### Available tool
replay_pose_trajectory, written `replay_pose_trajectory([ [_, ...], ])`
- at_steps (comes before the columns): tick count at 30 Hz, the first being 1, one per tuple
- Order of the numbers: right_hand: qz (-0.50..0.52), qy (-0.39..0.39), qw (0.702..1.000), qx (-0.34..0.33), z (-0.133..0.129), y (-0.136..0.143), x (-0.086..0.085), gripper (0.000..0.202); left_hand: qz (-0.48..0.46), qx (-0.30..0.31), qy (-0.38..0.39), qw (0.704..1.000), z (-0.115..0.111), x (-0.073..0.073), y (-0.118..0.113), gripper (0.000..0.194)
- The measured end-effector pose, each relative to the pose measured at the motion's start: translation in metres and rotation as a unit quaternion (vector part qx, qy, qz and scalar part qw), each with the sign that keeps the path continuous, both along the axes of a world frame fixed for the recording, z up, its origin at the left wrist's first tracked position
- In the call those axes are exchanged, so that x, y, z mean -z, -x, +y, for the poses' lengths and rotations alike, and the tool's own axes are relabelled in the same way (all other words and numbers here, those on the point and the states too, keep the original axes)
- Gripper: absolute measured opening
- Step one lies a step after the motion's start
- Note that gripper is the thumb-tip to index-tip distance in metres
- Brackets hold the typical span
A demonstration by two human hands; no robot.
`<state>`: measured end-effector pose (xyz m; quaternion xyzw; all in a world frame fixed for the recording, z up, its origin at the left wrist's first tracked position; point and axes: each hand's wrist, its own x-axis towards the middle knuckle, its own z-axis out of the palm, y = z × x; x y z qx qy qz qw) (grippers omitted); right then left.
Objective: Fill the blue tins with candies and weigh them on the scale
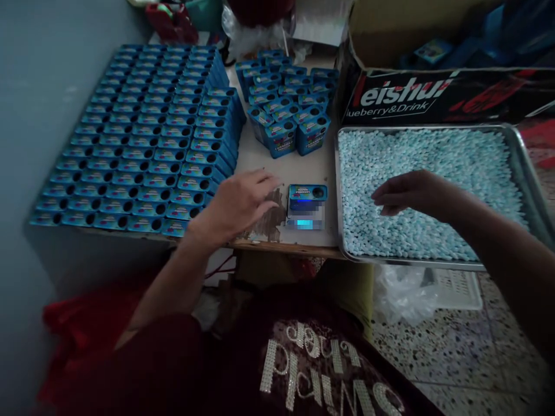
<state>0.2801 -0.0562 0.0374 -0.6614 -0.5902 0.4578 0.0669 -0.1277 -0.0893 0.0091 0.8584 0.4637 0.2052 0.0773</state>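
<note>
A small blue box with a dark round hole (307, 193) stands on a digital scale (303, 224) whose display glows blue. Just left of it, my left hand (243, 199) hovers with fingers apart and nothing in them. Over the metal tray (340, 196) of small pale-blue pellets (437, 156), my right hand (405, 190) hangs with its fingertips bent together; whatever they pinch, if anything, is too small to make out. Tight rows of similar blue boxes (143, 138) fill the left side of the table. A looser group of upright blue boxes (281, 136) stands behind the scale.
An open black cardboard carton (407, 95) with blue items inside stands behind the tray. Clear plastic and a red object (171, 23) lie at the back. The table's front edge (286, 249) runs below the scale. A white crate (459, 289) is on the speckled floor.
</note>
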Motion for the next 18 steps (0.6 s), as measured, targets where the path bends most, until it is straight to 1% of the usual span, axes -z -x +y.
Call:
replay_pose_trajectory([
  [1, -0.031, -0.015, 0.999, -0.037, 0.002, 0.009, -0.009, 0.03, 0.006, 0.008, 0.011, 1.0, -0.002, 0.011, -0.003, 0.053],
  [3, -0.076, -0.055, 0.99, -0.108, 0.006, 0.027, -0.026, 0.022, -0.01, -0.009, 0.036, 0.999, -0.003, 0.025, -0.005, 0.055],
  [5, -0.077, -0.103, 0.977, -0.171, 0.009, 0.045, -0.041, 0.018, -0.032, -0.034, 0.052, 0.998, -0.001, 0.033, -0.003, 0.056],
  [8, -0.062, -0.169, 0.954, -0.239, 0.016, 0.07, -0.057, 0.017, -0.065, -0.047, 0.069, 0.994, -0.001, 0.037, 0.005, 0.058],
  [11, -0.1, -0.186, 0.941, -0.263, 0.022, 0.09, -0.063, 0.018, -0.119, -0.048, 0.078, 0.989, -0.004, 0.041, 0.01, 0.059],
  [13, -0.129, -0.184, 0.937, -0.266, 0.025, 0.1, -0.063, 0.017, -0.165, -0.058, 0.082, 0.981, -0.006, 0.048, 0.009, 0.062],
  [15, -0.147, -0.192, 0.934, -0.263, 0.025, 0.104, -0.063, 0.015, -0.21, -0.077, 0.094, 0.97, -0.008, 0.056, 0.002, 0.067],
  [18, -0.164, -0.207, 0.935, -0.236, 0.022, 0.098, -0.062, 0.015, -0.258, -0.103, 0.129, 0.952, -0.007, 0.069, -0.014, 0.075],
])
